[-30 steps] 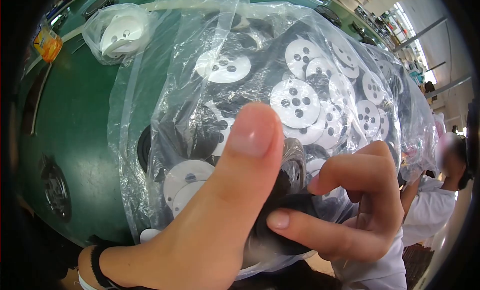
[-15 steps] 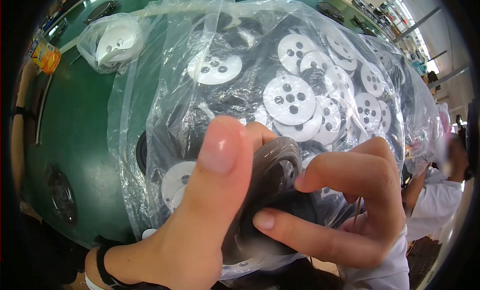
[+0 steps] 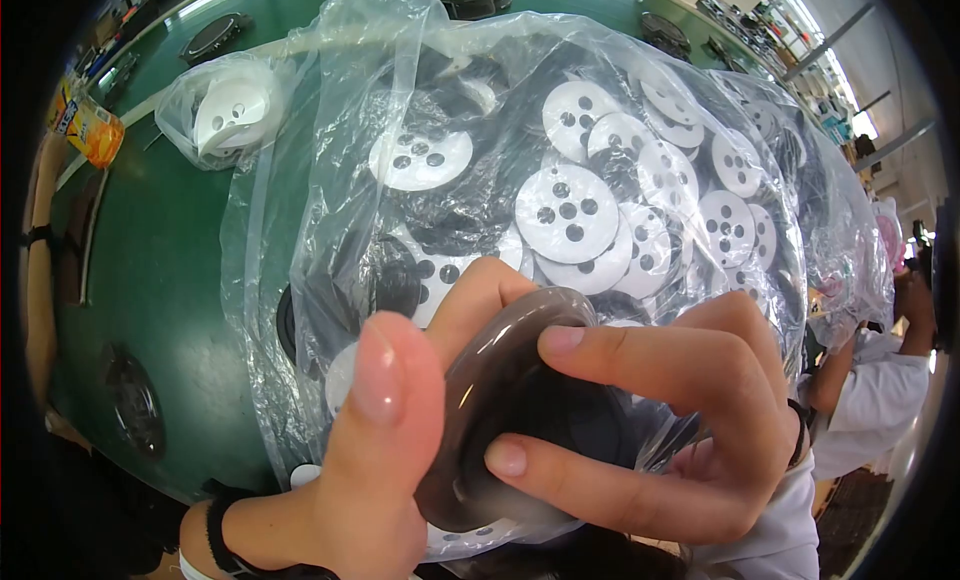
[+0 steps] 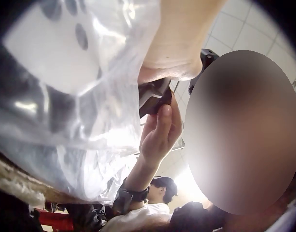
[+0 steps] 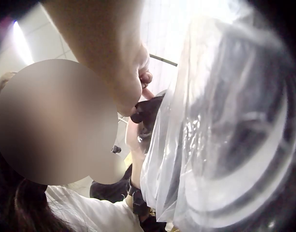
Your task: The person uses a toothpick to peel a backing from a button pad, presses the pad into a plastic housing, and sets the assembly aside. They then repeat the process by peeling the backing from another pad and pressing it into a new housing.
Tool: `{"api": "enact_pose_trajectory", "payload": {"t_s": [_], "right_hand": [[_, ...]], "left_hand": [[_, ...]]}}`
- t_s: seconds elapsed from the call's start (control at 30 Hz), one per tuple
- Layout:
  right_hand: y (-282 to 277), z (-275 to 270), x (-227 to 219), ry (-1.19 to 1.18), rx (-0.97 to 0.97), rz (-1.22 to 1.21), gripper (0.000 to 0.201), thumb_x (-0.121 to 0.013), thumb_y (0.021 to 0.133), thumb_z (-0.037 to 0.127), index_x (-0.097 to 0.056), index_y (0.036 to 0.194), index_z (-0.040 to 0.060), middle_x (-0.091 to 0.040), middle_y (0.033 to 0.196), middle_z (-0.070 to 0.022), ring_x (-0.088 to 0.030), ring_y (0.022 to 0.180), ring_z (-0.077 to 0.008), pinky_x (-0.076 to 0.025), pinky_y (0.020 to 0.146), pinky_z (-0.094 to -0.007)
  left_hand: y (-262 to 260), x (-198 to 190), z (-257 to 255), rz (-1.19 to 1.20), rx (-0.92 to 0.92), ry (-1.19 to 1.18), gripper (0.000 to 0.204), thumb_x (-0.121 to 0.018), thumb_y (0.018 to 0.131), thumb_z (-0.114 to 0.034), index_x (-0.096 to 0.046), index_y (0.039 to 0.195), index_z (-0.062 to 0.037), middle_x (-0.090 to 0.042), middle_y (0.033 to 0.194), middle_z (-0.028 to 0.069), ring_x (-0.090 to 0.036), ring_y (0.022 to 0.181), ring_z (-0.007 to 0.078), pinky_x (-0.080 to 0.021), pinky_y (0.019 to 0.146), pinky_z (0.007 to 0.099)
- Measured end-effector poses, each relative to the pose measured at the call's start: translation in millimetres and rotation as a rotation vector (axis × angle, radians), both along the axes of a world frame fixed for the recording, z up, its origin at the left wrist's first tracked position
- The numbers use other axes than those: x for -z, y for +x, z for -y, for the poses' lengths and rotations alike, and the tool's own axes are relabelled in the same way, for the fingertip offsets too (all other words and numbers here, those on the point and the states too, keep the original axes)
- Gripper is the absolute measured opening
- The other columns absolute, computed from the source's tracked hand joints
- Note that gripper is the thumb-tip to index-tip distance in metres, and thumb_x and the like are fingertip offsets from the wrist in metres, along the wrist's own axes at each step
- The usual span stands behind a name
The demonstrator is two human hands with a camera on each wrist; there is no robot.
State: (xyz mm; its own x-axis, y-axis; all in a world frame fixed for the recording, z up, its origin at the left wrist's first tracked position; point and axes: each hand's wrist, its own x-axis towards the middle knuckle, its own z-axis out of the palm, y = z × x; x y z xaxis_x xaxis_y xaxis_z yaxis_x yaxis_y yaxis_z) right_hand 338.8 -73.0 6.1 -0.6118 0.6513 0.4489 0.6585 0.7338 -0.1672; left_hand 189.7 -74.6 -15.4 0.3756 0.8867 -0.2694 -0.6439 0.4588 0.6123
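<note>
In the head view, a glossy, dark translucent round piece is held tilted, with a matte black part inside it. My left hand holds its left side, thumb raised in front and a finger behind the upper rim. The right hand has one fingertip at the upper rim and another on the inner face. Behind the hands lies a large clear plastic bag holding dark parts and white discs with dark holes. The left wrist view shows the right hand gripping the dark piece.
A small clear bag with white pieces lies at the upper left, near an orange packet. Dark round parts rest on the green table. Another person's sleeve is at the right.
The round piece has turned, showing more of its glossy rim and face. My left thumb has moved left and down, and the right fingertips have shifted left over the piece.
</note>
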Motion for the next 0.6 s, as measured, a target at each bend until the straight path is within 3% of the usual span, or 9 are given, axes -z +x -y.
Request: {"api": "enact_pose_trajectory", "payload": {"t_s": [0.07, 0.2, 0.27, 0.33, 0.4, 0.43, 0.53, 0.57, 0.6], "right_hand": [[-0.1, -0.2, 3.0, 0.045, 0.0, 0.01, 0.038, -0.074, 0.054, 0.018, -0.069, 0.09, 0.0286, -0.059, 0.098, -0.0036, -0.043, 0.061, -0.0122, -0.035, 0.05, -0.0196], [-3.1, 0.6, -1.9, 0.097, 0.007, 0.08, 0.032, -0.072, 0.058, 0.026, -0.069, 0.09, 0.0287, -0.057, 0.099, -0.0045, -0.043, 0.061, -0.012, -0.035, 0.05, -0.0205], [4.3, -0.5, -9.1, 0.06, -0.031, 0.077, 0.029, -0.071, 0.061, 0.029, -0.069, 0.09, 0.0276, -0.055, 0.096, -0.0053, -0.043, 0.064, -0.0125, -0.036, 0.054, -0.0218], [15.1, -10.3, -14.0, 0.027, -0.067, 0.069, 0.027, -0.07, 0.064, 0.033, -0.07, 0.09, 0.0265, -0.052, 0.093, -0.0062, -0.044, 0.066, -0.0129, -0.036, 0.057, -0.023], [25.3, -30.9, -11.2, -0.082, -0.409, -0.02, 0.022, -0.067, 0.071, 0.037, -0.071, 0.089, 0.0244, -0.045, 0.087, -0.0067, -0.043, 0.074, -0.0143, -0.034, 0.063, -0.025], [28.2, -24.0, -2.8, -0.255, -0.265, -0.26, 0.032, -0.074, 0.068, 0.032, -0.066, 0.093, 0.0141, -0.04, 0.084, -0.0054, -0.04, 0.077, -0.015, -0.03, 0.065, -0.0244], [40.1, -33.4, 3.1, -0.383, -0.14, -0.523, 0.049, -0.081, 0.06, 0.022, -0.054, 0.097, 0.0045, -0.04, 0.086, -0.0042, -0.038, 0.076, -0.0139, -0.028, 0.067, -0.0234], [41.6, -34.5, 1.8, -0.575, -0.124, -0.528, 0.06, -0.082, 0.053, 0.017, -0.044, 0.097, 0.0017, -0.041, 0.086, -0.0032, -0.036, 0.075, -0.0117, -0.026, 0.068, -0.0229], [42.6, -34.4, 2.8, -0.707, -0.094, -0.518, 0.051, -0.079, 0.059, 0.013, -0.048, 0.098, 0.0001, -0.044, 0.088, -0.0041, -0.039, 0.078, -0.0107, -0.031, 0.069, -0.0235]], "left_hand": [[3.3, 3.4, 7.1, -0.057, -0.164, -0.109, 0.085, -0.037, 0.065, -0.075, -0.046, 0.105, -0.0001, -0.053, 0.098, 0.0088, -0.049, 0.091, 0.018, -0.034, 0.087, 0.0299], [2.0, 2.5, 6.5, -0.034, -0.201, -0.041, 0.081, -0.036, 0.072, -0.068, -0.046, 0.108, 0.0032, -0.053, 0.103, 0.0101, -0.05, 0.093, 0.0171, -0.035, 0.087, 0.0301], [-5.1, 3.2, -0.9, -0.48, 0.016, 0.343, 0.071, -0.037, 0.079, -0.057, -0.048, 0.109, 0.0058, -0.055, 0.103, 0.0126, -0.052, 0.094, 0.0186, -0.036, 0.086, 0.0296], [-13.7, -1.9, -12.2, -0.489, 0.082, 0.411, 0.064, -0.038, 0.082, -0.05, -0.048, 0.11, 0.0067, -0.056, 0.102, 0.0142, -0.053, 0.094, 0.0195, -0.038, 0.085, 0.0296], [-16.6, -6.6, -16.3, -0.511, 0.155, 0.492, 0.057, -0.039, 0.085, -0.043, -0.049, 0.11, 0.0076, -0.057, 0.102, 0.0157, -0.055, 0.094, 0.0205, -0.04, 0.084, 0.0296], [-16.1, -4.2, -15.8, -0.5, 0.118, 0.499, 0.052, -0.04, 0.087, -0.038, -0.048, 0.111, 0.0077, -0.058, 0.102, 0.0167, -0.056, 0.093, 0.0211, -0.042, 0.084, 0.0302], [-14.9, 1.7, -12.4, -0.51, 0.032, 0.525, 0.049, -0.043, 0.088, -0.034, -0.048, 0.112, 0.008, -0.057, 0.105, 0.019, -0.057, 0.096, 0.0232, -0.045, 0.085, 0.0328], [-15.6, 2.7, -11.7, -0.433, 0.004, 0.551, 0.043, -0.044, 0.089, -0.029, -0.05, 0.112, 0.0069, -0.058, 0.105, 0.0155, -0.056, 0.098, 0.0201, -0.042, 0.086, 0.0302], [-16.4, 3.6, -12.1, -0.357, -0.022, 0.574, 0.038, -0.045, 0.091, -0.025, -0.052, 0.113, 0.0058, -0.059, 0.106, 0.0119, -0.054, 0.1, 0.017, -0.04, 0.088, 0.0277]]}}
